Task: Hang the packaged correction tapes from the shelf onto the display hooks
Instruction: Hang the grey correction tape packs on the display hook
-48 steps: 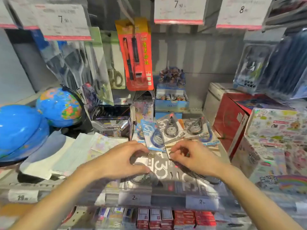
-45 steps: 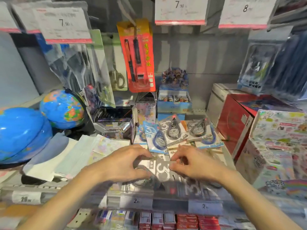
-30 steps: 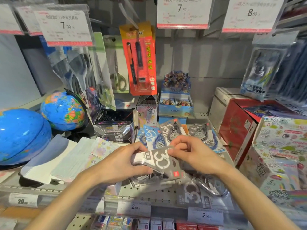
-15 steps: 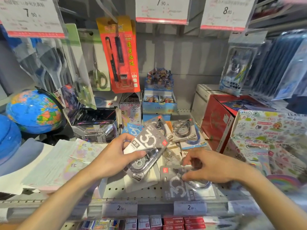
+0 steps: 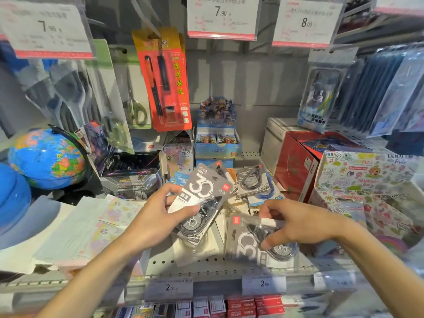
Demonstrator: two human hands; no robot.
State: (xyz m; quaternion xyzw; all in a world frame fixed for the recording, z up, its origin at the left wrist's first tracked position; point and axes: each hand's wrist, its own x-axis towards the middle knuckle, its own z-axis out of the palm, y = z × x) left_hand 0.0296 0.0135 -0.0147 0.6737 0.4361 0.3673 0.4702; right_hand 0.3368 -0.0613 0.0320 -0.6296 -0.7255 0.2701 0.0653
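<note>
Since earlier, left hand (image 5: 152, 222) has lifted one grey "30" correction tape pack (image 5: 202, 203), gripped; right hand (image 5: 296, 226) pinches a second pack (image 5: 250, 246) on the shelf (image 5: 206, 267).

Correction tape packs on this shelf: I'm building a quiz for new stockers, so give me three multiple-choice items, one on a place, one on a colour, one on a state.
1. Where is the globe?
A. left of the hands
B. on the red box
C. hanging from a hook

2. What colour is the hanging pen pack?
A. green
B. orange-red
C. black

3. What is the left hand doing?
A. resting flat on the shelf
B. holding a grey correction tape pack raised off the shelf
C. touching a price tag

Answers:
1 A, the globe stands at the shelf's left end.
2 B, its card is orange-red, beside the scissors.
3 B, thumb and fingers pinch the pack, while the right hand takes a grip on another pack lying on the shelf.
</note>
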